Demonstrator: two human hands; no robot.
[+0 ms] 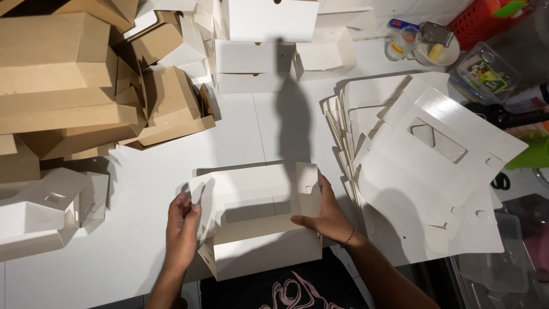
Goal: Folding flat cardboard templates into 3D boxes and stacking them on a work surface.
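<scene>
Box: white cardboard box [260, 220], half folded, window cut in its top panel, near edge of the desk [143, 189], centre, between both hands
Left hand: left hand [182, 229] at the box's left end, fingers pinching the side flap
Right hand: right hand [327, 214] on the box's right end, fingers pressed flat on the front panel, thumb on the top edge, grasping it
Handling: judged light, thin card; stiff along creases, floppy on open panels; dents and tears easily near the window cut; dry, not slippery
Hold at: judged best by corners and folded edges, not the window panel
Right side: fanned stack of flat white blanks [423, 171], just beside the box
Far left: pile of brown cardboard boxes [74, 80]
Near left: finished white boxes [46, 212]
Far centre: stacked white boxes [269, 40]
Far right: red basket [486, 20], small dishes, clutter; detail unclear
</scene>
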